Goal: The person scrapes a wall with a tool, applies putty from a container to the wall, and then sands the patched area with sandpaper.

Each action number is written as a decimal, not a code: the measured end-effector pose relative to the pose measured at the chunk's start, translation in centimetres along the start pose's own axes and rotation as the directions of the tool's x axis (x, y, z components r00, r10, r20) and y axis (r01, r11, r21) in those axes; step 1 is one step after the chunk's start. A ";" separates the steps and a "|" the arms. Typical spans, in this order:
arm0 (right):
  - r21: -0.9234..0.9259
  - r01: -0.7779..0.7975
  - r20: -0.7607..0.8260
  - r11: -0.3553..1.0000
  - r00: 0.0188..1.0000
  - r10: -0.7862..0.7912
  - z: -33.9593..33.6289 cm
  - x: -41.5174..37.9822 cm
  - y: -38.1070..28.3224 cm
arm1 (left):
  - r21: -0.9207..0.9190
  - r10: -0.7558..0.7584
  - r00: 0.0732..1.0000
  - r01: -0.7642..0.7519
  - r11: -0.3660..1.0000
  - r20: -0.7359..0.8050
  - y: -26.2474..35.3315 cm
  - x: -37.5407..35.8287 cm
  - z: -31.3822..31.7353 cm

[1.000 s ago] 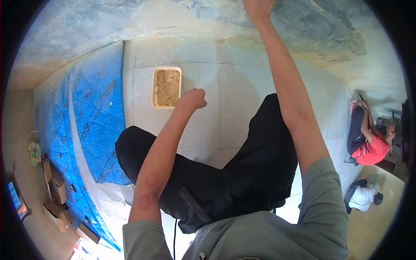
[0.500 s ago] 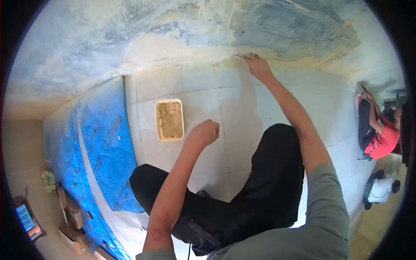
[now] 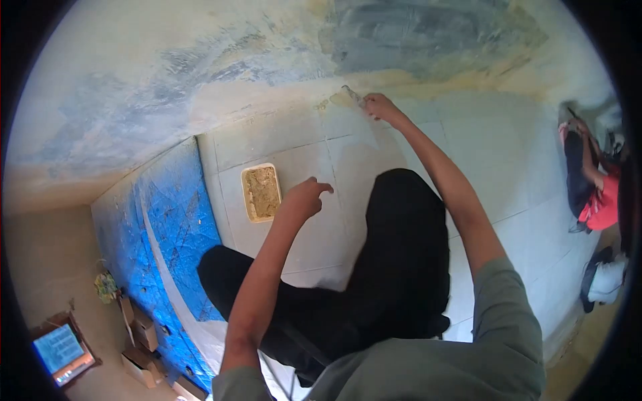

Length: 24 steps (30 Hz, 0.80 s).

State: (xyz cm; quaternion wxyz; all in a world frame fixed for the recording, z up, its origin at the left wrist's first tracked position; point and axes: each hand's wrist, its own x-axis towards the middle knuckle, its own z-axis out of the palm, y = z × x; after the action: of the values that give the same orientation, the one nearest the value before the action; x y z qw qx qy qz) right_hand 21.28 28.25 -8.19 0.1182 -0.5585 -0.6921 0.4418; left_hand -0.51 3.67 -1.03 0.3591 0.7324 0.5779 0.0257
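My right hand (image 3: 380, 107) is closed around a small flat tool (image 3: 353, 95), whose tip points at the base of the plastered wall (image 3: 267, 53). A damp tan patch (image 3: 341, 100) lies on the floor tiles beside the tool. Above my left knee hovers my left hand (image 3: 307, 198), index finger stretched out and nothing visible in it. Just left of that hand, a cream rectangular tub (image 3: 243, 194) of tan paste rests on the tiles.
Blue sheeting (image 3: 177, 227) covers the area at left, with cardboard boxes (image 3: 140, 364) beyond it. A window (image 3: 63, 354) is at lower left. At the right edge sit a person in red (image 3: 602, 200) and another in white (image 3: 607, 281).
My right hand has shifted left along the wall base, and the tool shows more clearly. The left index finger has extended. The camera view has also shifted.
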 end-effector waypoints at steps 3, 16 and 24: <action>0.421 -0.180 0.271 0.889 0.960 0.066 -2.5 -3.7 -4.0 | 0.134 -0.095 0.994 0.102 0.986 -0.053 6.7 0.2 -4.2; -0.248 0.493 -0.904 0.834 0.191 -0.382 -3.6 -2.6 -27.5 | 0.132 0.033 0.997 -0.023 0.991 -0.076 1.8 3.7 -3.5; -0.633 0.241 -0.744 0.736 0.072 -0.664 -3.5 -1.6 -26.1 | 0.060 0.165 0.986 -0.166 0.984 0.031 3.7 6.5 -2.8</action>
State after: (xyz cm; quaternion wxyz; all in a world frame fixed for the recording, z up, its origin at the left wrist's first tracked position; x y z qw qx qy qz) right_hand 6.68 28.88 13.72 0.5435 -0.4633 -0.6760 -0.1813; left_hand 3.48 10.37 0.64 0.3404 0.7890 0.5108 0.0279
